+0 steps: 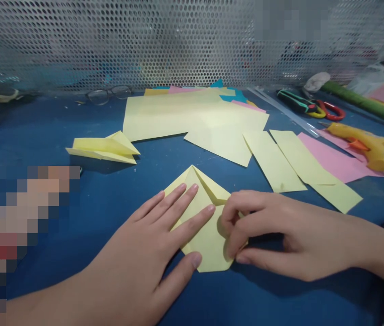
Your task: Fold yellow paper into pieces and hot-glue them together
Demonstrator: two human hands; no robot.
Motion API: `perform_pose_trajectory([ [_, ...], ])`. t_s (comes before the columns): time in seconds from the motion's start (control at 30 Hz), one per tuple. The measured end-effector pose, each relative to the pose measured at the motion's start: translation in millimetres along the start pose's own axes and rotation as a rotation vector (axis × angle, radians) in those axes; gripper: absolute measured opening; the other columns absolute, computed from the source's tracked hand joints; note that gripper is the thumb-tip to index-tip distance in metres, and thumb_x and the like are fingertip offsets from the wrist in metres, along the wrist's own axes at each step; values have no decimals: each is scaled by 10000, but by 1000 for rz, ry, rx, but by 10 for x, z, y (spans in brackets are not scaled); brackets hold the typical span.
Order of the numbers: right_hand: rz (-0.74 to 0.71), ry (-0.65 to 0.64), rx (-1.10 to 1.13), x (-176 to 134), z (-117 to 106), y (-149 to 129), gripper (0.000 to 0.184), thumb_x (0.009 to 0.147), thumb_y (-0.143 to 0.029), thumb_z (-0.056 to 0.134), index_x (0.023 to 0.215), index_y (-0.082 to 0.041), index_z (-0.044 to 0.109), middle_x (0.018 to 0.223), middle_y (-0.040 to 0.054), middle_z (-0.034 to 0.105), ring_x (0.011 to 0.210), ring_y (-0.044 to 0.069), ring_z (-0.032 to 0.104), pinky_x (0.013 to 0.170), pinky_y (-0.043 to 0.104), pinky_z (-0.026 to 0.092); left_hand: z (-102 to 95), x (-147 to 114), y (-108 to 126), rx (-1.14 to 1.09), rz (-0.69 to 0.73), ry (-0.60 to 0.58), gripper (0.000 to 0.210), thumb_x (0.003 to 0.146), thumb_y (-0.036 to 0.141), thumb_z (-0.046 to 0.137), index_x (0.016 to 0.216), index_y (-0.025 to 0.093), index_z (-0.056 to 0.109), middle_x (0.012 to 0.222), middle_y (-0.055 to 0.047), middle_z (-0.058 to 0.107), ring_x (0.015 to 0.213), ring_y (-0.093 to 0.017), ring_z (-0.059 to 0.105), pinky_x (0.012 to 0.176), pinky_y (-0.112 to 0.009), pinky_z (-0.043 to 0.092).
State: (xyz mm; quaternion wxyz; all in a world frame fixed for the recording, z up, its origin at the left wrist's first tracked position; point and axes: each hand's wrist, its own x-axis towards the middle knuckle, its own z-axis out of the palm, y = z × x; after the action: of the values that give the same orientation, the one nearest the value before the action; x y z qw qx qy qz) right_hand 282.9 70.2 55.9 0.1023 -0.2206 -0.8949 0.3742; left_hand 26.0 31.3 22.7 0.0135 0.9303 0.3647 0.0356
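Observation:
A pale yellow sheet of paper (208, 240) lies in front of me, folded to a point at its far end, with a raised flap near the tip on the right. My left hand (158, 235) rests on its left side, fingers stretched out and the thumb near the lower edge. At the right edge, my right hand (280, 231) has its fingers curled and its thumb close against them, gripping the paper's side. That edge is partly hidden by the fingers. Beyond my left hand sits a folded yellow paper plane (105, 148).
Large yellow sheets (171, 115) and cut yellow strips (273, 160) lie beyond the folded paper. To the right are pink paper (331, 158), a yellow glue gun (365, 142), red-handled scissors (333, 111) and a cutter (295, 100). Glasses (98, 96) lie by the perforated panel (178, 45).

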Motion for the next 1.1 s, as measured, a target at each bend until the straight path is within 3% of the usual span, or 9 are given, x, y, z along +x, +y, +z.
perform_pose_trajectory([
  [0.17, 133, 66, -41, 11, 48, -3, 163, 954, -239, 624, 810, -187, 678, 769, -6, 651, 728, 100, 621, 678, 185, 477, -22, -21, 5, 20, 62, 4, 696, 979, 390, 446, 1581, 319, 105, 1629, -131, 162, 1473, -317, 218, 1094, -545, 413],
  [0.3, 207, 187, -166, 17, 152, -4, 199, 925, -232, 656, 738, -181, 613, 687, -30, 598, 613, 84, 554, 560, 176, 402, -13, -7, -8, 51, 107, -13, 664, 991, 358, 417, 1581, 309, 116, 1631, -121, 154, 1479, -326, 194, 1103, -581, 385],
  [0.5, 275, 254, -258, 15, 253, -37, 220, 903, -205, 672, 721, -194, 548, 674, -40, 541, 559, 92, 498, 527, 192, 379, 13, -26, -14, 12, 158, 35, 627, 1021, 322, 391, 1573, 145, 151, 1619, 12, 186, 1501, -155, 168, 1224, -346, 64],
  [0.57, 272, 256, -282, 11, 281, -36, 240, 905, -184, 659, 721, -201, 505, 695, -34, 545, 579, 100, 509, 530, 196, 382, 17, -33, 11, -56, 106, 89, 610, 1031, 333, 374, 1576, 176, 148, 1606, 34, 261, 1487, -127, 226, 1227, -311, 80],
  [0.7, 242, 274, -323, 13, 316, -24, 261, 895, -159, 647, 717, -205, 462, 703, -36, 522, 580, 98, 500, 517, 195, 373, 26, -15, 84, -200, -56, 173, 536, 1059, 407, 297, 1571, 305, 178, 1557, 81, 388, 1442, -131, 353, 1202, -302, 264],
  [0.77, 239, 270, -316, 17, 304, -15, 256, 897, -156, 640, 719, -203, 463, 691, -45, 501, 561, 90, 479, 509, 191, 365, 33, 2, 103, -151, -79, 154, 491, 1066, 390, 285, 1549, 302, 262, 1567, 100, 355, 1453, -106, 321, 1208, -283, 230],
  [0.97, 220, 160, -162, -2, 153, -6, 246, 937, -237, 640, 743, -203, 493, 743, -41, 537, 614, 79, 511, 549, 173, 385, 29, 6, 50, -15, 87, 86, 573, 1011, 309, 402, 1553, 191, 259, 1610, 25, 227, 1495, -137, 207, 1233, -312, 113],
  [1.1, 270, 130, -158, -43, 80, -19, 287, 932, -291, 654, 713, -204, 489, 736, -42, 530, 601, 77, 513, 526, 178, 367, 20, 15, 40, -12, 73, 96, 611, 990, 304, 425, 1559, 186, 238, 1609, 25, 225, 1494, -139, 207, 1234, -322, 104],
])
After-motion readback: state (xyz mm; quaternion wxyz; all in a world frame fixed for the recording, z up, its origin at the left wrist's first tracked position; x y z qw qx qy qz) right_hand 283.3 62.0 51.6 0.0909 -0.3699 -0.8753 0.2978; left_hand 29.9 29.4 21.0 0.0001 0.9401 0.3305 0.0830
